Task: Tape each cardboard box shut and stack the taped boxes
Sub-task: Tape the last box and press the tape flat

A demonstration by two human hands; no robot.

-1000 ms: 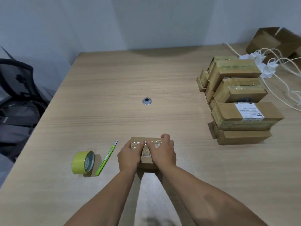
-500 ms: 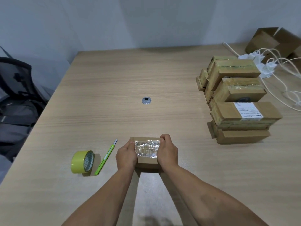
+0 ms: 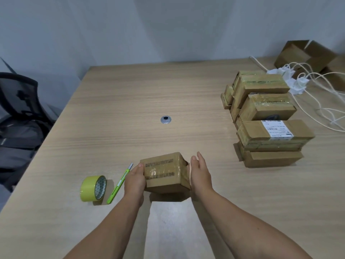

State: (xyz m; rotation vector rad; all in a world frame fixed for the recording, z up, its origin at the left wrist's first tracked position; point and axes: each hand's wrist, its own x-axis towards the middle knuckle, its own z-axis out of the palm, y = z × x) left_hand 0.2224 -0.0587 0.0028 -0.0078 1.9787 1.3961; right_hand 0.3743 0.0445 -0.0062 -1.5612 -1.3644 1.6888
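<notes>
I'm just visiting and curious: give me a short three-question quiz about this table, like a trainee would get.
1. True or false: the tape roll stands left of the green cutter.
2. The right hand beside the small box is: A) open-fingered, B) a fist, C) holding tape.
3. Fill in: the stacked taped boxes sit on the person's ____ side.
Key: 1 true; 2 A; 3 right.

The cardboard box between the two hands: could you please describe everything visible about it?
The cardboard box is small, brown and closed, with two lines of dark print and glossy tape on its top face. It is skewed near the front edge of the table, shadow beneath. The left hand grips its left end, thumb on top; the right hand, fingers straight, lies beside its right end.
</notes>
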